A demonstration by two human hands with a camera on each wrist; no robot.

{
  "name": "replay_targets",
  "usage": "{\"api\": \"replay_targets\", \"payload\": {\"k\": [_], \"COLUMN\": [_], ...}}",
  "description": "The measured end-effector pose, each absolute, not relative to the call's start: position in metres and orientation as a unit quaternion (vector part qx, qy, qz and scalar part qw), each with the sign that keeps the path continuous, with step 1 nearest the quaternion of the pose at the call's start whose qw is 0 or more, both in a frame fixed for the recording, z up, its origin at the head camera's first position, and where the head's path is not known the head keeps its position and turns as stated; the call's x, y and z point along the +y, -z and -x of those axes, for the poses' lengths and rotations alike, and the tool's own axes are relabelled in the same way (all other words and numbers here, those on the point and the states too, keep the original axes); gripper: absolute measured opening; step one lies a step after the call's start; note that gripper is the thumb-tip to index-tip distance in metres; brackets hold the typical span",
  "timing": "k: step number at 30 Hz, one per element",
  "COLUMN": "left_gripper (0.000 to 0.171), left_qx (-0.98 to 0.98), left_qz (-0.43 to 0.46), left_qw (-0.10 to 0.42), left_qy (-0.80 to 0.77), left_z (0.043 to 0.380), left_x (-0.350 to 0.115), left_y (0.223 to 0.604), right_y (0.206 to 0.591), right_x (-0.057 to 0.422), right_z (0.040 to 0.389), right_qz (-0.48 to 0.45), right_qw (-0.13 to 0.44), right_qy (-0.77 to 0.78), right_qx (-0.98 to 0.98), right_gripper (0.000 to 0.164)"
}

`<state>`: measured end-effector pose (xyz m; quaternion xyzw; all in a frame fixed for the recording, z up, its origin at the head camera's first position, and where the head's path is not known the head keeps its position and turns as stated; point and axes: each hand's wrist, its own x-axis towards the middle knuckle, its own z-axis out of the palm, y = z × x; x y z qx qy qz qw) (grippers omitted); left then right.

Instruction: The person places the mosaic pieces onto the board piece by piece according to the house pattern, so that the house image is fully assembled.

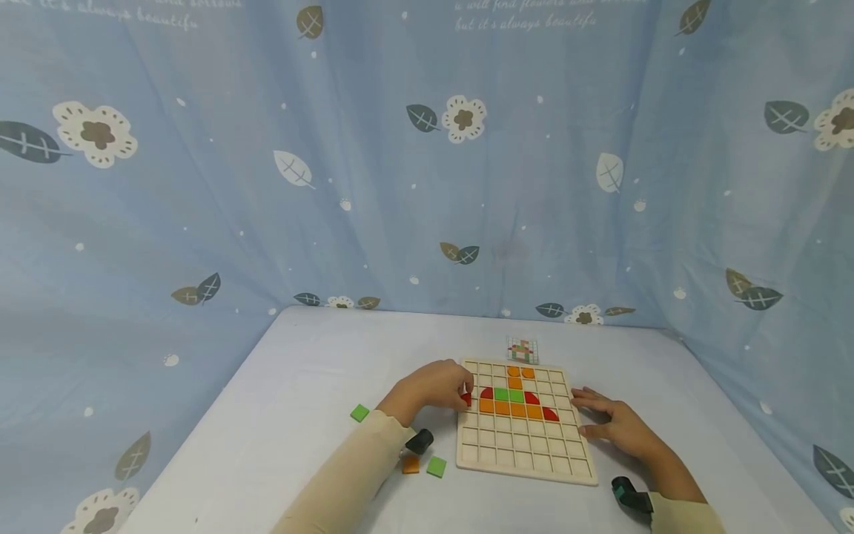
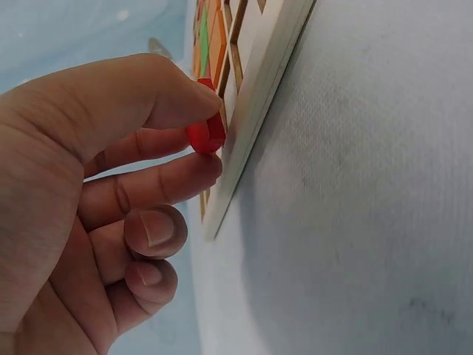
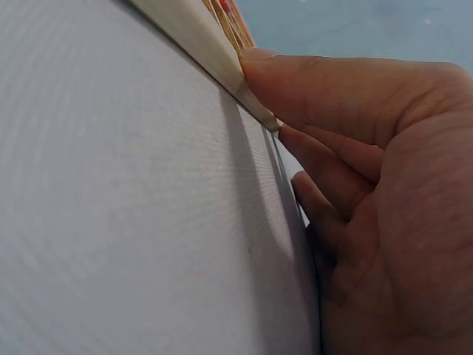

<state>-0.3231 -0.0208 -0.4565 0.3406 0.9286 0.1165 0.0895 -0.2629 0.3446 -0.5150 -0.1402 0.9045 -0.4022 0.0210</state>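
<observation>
My left hand (image 1: pixel 437 384) pinches a small red tile (image 2: pixel 208 126) between thumb and forefinger at the left edge of a wooden grid board (image 1: pixel 525 467). The tile's outer shape is partly covered by the fingers. On the board lie orange square tiles (image 1: pixel 518 409), green tiles (image 1: pixel 508 395), red curved tiles (image 1: pixel 550 414) and orange round-patterned tiles (image 1: pixel 528 373). At the board's right edge rests my right hand (image 1: pixel 620 424), fingers extended. In the right wrist view its thumb (image 3: pixel 318 85) touches the rim and its other fingers lie along the side.
A small pattern card (image 1: pixel 522 350) lies just behind the board. Left of the board are a loose green tile (image 1: pixel 360 412), an orange tile (image 1: pixel 410 464) and another green tile (image 1: pixel 437 466). A patterned blue curtain (image 1: pixel 373 185) hangs behind the white table (image 1: pixel 320 348).
</observation>
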Motion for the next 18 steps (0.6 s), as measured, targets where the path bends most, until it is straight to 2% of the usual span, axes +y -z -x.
{"api": "replay_targets", "payload": {"k": [18], "left_gripper": [0.014], "left_qx": [0.925], "left_qz": [-0.344], "left_qw": [0.103], "left_qy": [-0.128], "left_z": [0.3234], "left_x": [-0.0116], "left_y": [0.4593], "right_y": [0.5163], "right_x": [0.3455], "right_z": [0.2649], "right_qz": [0.128], "right_qw": [0.026], "right_qy": [0.409], "right_qx": [0.903], "right_gripper": [0.062]}}
